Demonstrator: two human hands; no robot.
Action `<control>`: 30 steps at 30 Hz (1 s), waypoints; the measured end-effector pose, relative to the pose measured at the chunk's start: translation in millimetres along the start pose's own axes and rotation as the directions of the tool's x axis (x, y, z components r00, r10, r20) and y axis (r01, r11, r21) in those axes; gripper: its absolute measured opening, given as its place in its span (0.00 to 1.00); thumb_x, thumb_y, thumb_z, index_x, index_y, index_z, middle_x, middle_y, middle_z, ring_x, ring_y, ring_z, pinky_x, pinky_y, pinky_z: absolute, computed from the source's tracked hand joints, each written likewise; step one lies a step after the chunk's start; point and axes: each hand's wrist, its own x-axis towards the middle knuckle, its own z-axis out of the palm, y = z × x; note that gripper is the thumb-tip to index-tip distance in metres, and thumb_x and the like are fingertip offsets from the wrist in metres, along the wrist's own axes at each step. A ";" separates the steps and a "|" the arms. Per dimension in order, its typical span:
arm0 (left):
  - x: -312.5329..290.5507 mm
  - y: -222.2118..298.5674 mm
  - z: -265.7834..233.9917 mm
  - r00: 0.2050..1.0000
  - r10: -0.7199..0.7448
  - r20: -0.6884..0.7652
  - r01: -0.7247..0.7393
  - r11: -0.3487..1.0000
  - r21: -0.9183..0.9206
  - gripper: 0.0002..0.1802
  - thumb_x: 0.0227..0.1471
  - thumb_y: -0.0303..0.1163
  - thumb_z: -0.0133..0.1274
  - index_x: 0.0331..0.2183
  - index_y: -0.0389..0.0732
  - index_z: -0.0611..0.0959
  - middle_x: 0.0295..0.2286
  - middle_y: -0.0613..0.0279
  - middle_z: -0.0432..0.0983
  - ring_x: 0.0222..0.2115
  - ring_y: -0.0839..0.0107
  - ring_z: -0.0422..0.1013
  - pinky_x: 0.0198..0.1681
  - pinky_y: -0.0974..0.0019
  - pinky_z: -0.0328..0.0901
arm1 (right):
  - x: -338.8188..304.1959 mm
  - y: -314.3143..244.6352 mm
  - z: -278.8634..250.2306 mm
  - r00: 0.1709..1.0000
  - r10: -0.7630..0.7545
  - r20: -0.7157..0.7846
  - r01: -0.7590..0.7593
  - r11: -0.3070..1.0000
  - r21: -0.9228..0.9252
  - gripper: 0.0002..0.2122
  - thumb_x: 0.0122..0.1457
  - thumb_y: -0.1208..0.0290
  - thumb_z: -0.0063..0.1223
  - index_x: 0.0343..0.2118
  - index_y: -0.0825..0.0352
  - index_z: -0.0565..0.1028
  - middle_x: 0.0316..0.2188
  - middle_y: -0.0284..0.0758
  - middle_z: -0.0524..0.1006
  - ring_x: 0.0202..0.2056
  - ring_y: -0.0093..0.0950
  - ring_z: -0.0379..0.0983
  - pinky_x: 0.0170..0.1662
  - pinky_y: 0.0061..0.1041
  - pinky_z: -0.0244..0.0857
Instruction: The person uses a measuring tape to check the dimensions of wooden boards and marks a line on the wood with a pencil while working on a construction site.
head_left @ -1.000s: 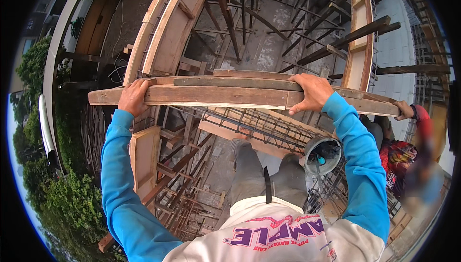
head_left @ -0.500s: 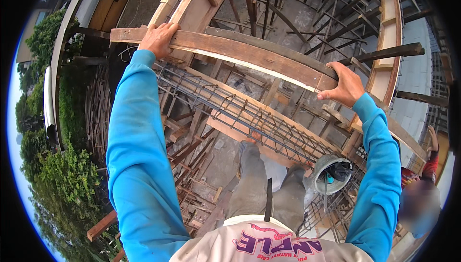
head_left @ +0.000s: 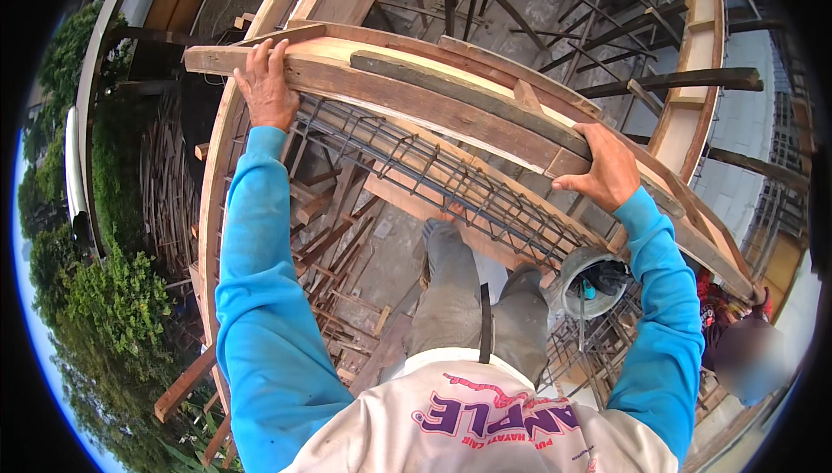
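A long wooden formwork panel point(head_left: 425, 107), with brown timber along its near edge, spans in front of me from left to right. My left hand point(head_left: 270, 87) is closed over the timber near its left end, fingers across the top. Farther along, my right hand point(head_left: 607, 168) grips the other end of the timber, thumb on the near side and fingers over the far edge. A darker strip of wood point(head_left: 468, 96) lies along the panel's top. Just below the panel runs a long rebar cage point(head_left: 433, 174).
A grey bucket point(head_left: 594, 284) holding dark and teal items hangs near my right forearm. My feet are on a plank point(head_left: 403, 196) above a lower level with timber props. At lower right, another person point(head_left: 750, 356) is beside the panel's far end. Trees point(head_left: 113, 308) stand left.
The panel has tilted, and more of its pale inner face and far edge shows. My right hand has shifted slightly left. The other person's raised hand has come down to the panel's end.
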 end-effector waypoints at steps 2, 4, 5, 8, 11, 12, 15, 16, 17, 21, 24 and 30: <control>-25.2 37.7 -4.5 0.867 -0.468 -0.172 0.340 0.807 -0.482 0.46 0.39 0.32 0.59 0.59 0.45 0.56 0.57 0.51 0.49 0.60 0.52 0.46 0.62 0.46 0.43 | -0.2 7.9 -8.6 0.998 -0.009 -0.062 0.009 1.000 -0.001 0.42 0.30 0.48 0.71 0.49 0.69 0.68 0.45 0.43 0.72 0.49 0.43 0.68 0.51 0.37 0.64; -75.1 82.7 0.8 0.778 -0.573 0.258 0.450 0.221 -0.865 0.48 0.43 0.46 0.54 0.61 0.44 0.51 0.59 0.49 0.47 0.62 0.53 0.45 0.62 0.45 0.43 | 14.0 5.2 -23.0 0.998 -0.001 -0.070 0.002 1.000 0.018 0.42 0.31 0.46 0.70 0.49 0.68 0.69 0.45 0.43 0.73 0.49 0.43 0.68 0.50 0.37 0.64; -98.1 112.7 1.9 0.749 -0.430 0.504 0.523 -0.083 -0.848 0.50 0.45 0.53 0.52 0.62 0.44 0.49 0.60 0.48 0.46 0.62 0.53 0.44 0.62 0.45 0.42 | 22.9 5.5 -30.4 0.998 -0.006 -0.067 0.008 1.000 0.026 0.42 0.31 0.46 0.70 0.48 0.68 0.69 0.45 0.42 0.73 0.49 0.42 0.69 0.50 0.37 0.64; -111.0 206.1 -1.0 0.686 -0.051 0.725 0.623 -0.473 -0.623 0.58 0.46 0.68 0.49 0.63 0.42 0.43 0.62 0.46 0.44 0.63 0.52 0.43 0.61 0.44 0.43 | 61.2 18.3 -63.9 0.995 0.058 0.081 -0.064 0.995 0.082 0.45 0.30 0.42 0.70 0.51 0.69 0.69 0.48 0.46 0.71 0.52 0.43 0.67 0.53 0.37 0.62; -85.1 256.6 12.1 0.669 0.008 0.744 0.604 -0.590 -0.536 0.58 0.46 0.67 0.51 0.63 0.42 0.44 0.61 0.46 0.44 0.63 0.51 0.42 0.61 0.42 0.45 | 113.2 65.9 -82.5 1.000 0.007 0.005 -0.007 0.996 0.091 0.45 0.32 0.42 0.69 0.51 0.72 0.68 0.46 0.51 0.73 0.52 0.44 0.67 0.55 0.35 0.61; -79.0 267.2 18.6 0.662 0.035 0.748 0.608 -0.609 -0.509 0.57 0.47 0.66 0.51 0.63 0.42 0.44 0.61 0.47 0.44 0.63 0.51 0.42 0.61 0.41 0.45 | 126.7 83.6 -88.4 0.999 -0.007 -0.035 0.011 0.994 0.104 0.46 0.33 0.40 0.67 0.51 0.73 0.68 0.47 0.51 0.72 0.52 0.44 0.67 0.56 0.36 0.59; -81.3 276.6 27.4 0.668 0.060 0.741 0.627 -0.581 -0.519 0.54 0.49 0.61 0.53 0.63 0.43 0.46 0.61 0.49 0.44 0.63 0.54 0.43 0.60 0.42 0.46 | 151.3 108.3 -114.0 0.998 0.065 0.016 -0.067 0.987 0.150 0.50 0.34 0.33 0.63 0.57 0.66 0.64 0.53 0.48 0.68 0.57 0.43 0.61 0.60 0.37 0.55; -82.8 275.9 28.7 0.678 0.052 0.733 0.630 -0.555 -0.543 0.53 0.49 0.59 0.54 0.63 0.43 0.47 0.61 0.50 0.45 0.63 0.55 0.44 0.60 0.42 0.47 | 155.1 110.5 -109.1 0.998 0.048 -0.048 -0.042 0.993 0.107 0.51 0.33 0.33 0.63 0.58 0.64 0.63 0.54 0.47 0.66 0.58 0.42 0.60 0.61 0.37 0.54; -89.1 271.9 33.0 0.654 0.041 0.755 0.660 -0.519 -0.543 0.52 0.49 0.58 0.54 0.63 0.43 0.47 0.61 0.50 0.46 0.62 0.55 0.45 0.60 0.43 0.48 | 156.2 114.7 -104.3 0.993 0.035 -0.114 -0.028 0.998 0.060 0.51 0.33 0.33 0.63 0.59 0.62 0.61 0.56 0.46 0.64 0.59 0.42 0.58 0.62 0.37 0.53; -147.6 231.2 58.6 0.539 -0.004 0.842 0.776 -0.387 -0.498 0.48 0.51 0.48 0.56 0.63 0.44 0.48 0.61 0.51 0.49 0.60 0.55 0.52 0.58 0.46 0.51 | 167.6 149.8 -82.8 0.919 -0.114 -0.378 0.002 0.959 -0.284 0.41 0.47 0.40 0.57 0.60 0.59 0.59 0.58 0.42 0.62 0.59 0.42 0.57 0.62 0.40 0.53; -236.3 182.4 117.0 0.481 -0.116 0.869 0.830 -0.258 -0.494 0.46 0.50 0.48 0.57 0.62 0.46 0.52 0.59 0.54 0.54 0.60 0.60 0.53 0.55 0.47 0.54 | 158.0 148.6 -58.7 0.820 -0.111 -0.561 -0.081 0.949 -0.305 0.35 0.52 0.47 0.56 0.60 0.56 0.60 0.60 0.39 0.59 0.62 0.39 0.53 0.63 0.39 0.48; -341.2 153.5 139.0 0.211 -0.289 0.934 0.908 -0.295 -0.297 0.47 0.47 0.41 0.61 0.60 0.37 0.55 0.56 0.45 0.56 0.56 0.60 0.58 0.57 0.60 0.55 | 52.7 169.9 39.5 0.795 0.134 -0.592 -0.173 0.985 -0.010 0.30 0.53 0.59 0.58 0.58 0.59 0.63 0.59 0.44 0.60 0.61 0.45 0.52 0.62 0.44 0.46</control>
